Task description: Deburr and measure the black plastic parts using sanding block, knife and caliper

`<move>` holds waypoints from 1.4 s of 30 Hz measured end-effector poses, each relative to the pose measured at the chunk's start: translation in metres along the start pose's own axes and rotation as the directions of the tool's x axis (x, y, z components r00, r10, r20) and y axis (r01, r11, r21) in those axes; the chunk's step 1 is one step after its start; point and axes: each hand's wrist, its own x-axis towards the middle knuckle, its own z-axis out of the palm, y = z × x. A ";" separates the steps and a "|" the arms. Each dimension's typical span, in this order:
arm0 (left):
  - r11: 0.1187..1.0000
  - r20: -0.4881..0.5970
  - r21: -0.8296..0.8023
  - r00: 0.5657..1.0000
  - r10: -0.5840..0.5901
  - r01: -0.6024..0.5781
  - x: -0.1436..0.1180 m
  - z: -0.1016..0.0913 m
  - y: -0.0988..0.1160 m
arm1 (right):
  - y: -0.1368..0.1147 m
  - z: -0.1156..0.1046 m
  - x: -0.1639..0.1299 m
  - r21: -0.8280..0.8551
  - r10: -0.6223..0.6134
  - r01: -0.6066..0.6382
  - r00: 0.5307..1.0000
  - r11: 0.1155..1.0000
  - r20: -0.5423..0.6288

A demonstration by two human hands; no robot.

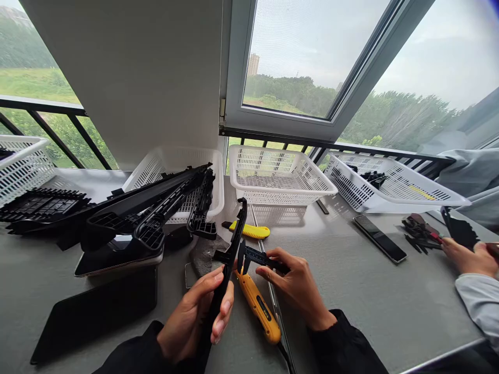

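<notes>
Two hands are at work above the grey table [351,291]: the left hand [195,319] is closed round a long black plastic strip [230,249], held upright near the middle, while the right hand [294,283] pinches a black caliper [257,257] whose jaws are set against the strip. For a true reading, the jaws are best kept square and lightly closed. The strip is thin, ribbed and matte; a glossy yellow utility knife [259,309] lies beneath.

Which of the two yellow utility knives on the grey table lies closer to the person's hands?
The larger orange-yellow utility knife, lying on the grey table directly below and between both hands. The smaller bright yellow knife rests farther back, near the white plastic baskets.
</notes>
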 end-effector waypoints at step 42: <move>0.999 -0.052 -0.035 0.999 -0.013 0.011 0.002 -0.002 -0.001 | 0.001 0.002 0.001 0.012 0.014 -0.014 1.000 1.000 0.020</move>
